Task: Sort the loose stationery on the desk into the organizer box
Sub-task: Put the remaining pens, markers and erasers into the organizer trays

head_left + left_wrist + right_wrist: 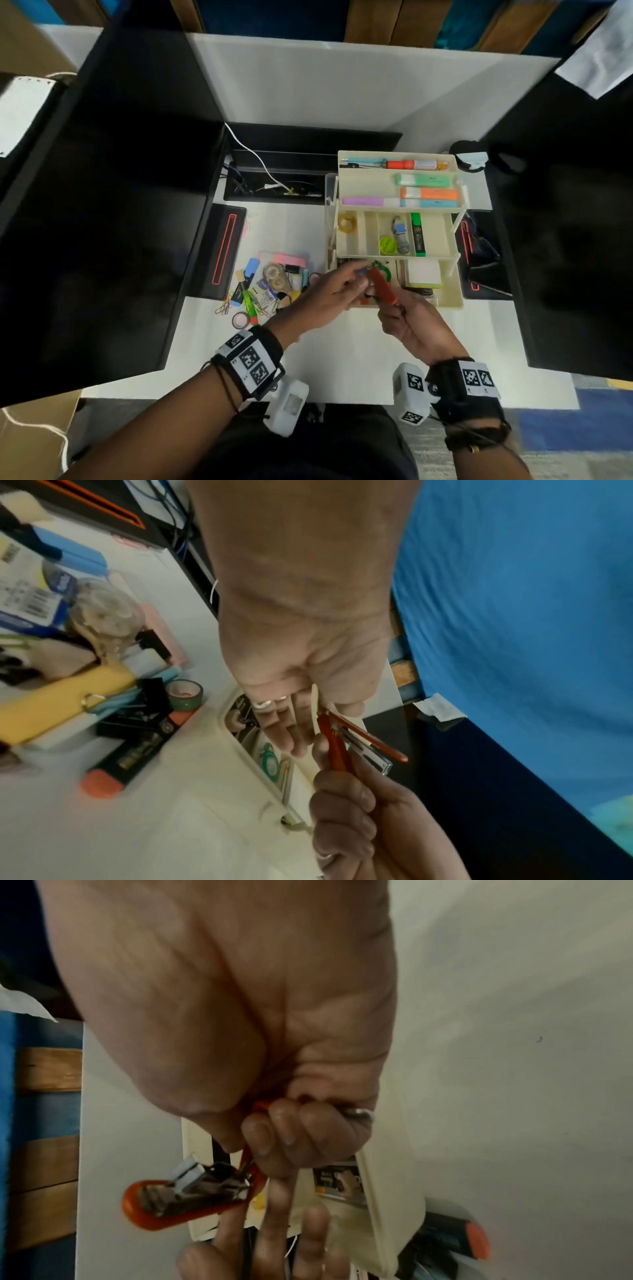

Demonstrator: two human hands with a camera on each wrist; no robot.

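Observation:
A red stapler (382,284), swung open so its metal staple channel (371,752) shows, is held over the lowest tray of the cream tiered organizer box (452,298). My right hand (407,318) grips its lower end in curled fingers (301,1137). My left hand (339,291) reaches in from the left, and its thumb and forefinger pinch the stapler's hinge end (325,715); the other fingers (291,734) are straight. Loose stationery (270,284) lies in a heap left of the box: highlighters, tape rolls, clips, sticky notes.
Upper trays hold highlighters (428,194), a tape roll (346,223) and small items; a sticky-note block (424,273) sits in the bottom tray. Black panels (102,205) flank the white desk (342,359). A cable trough (274,185) lies behind, black pads (224,251) beside.

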